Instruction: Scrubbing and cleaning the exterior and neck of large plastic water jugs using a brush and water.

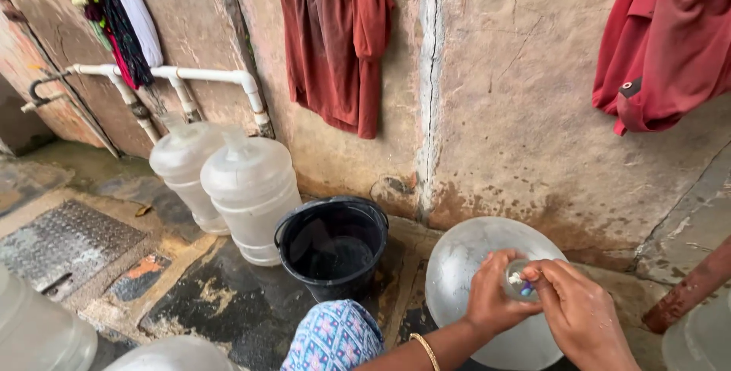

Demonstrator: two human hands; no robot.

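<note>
Nearest the camera, both hands meet over the neck of a big clear jug that lies tipped toward the person, its mouth pointing back and up at them and its rounded body running away toward the wall. The left hand wraps the neck from the left, fingers curled round it and closed in a steadying grip. The right hand comes in from the right with its fingertips pinched narrow at the mouth, on or just at a small blue-and-white bit there (cap or seal, too small to tell). Both hands touch the neck, so neither is nearer. A gold bangle sits on the left forearm, and a knee in blue patterned cloth shows below.

The jug is thin translucent plastic, smooth and wet-looking, domed like a globe. Just beside it to the left stands a black bucket, round, glossy, with dark water in the bottom. Farther left two more jugs stand upright, touching each other, under white pipes. The ground is stained, patchy stone with a studded metal plate. Behind rises a rough, blotched wall, with a rust-red cloth and a red garment hung over it.
</note>
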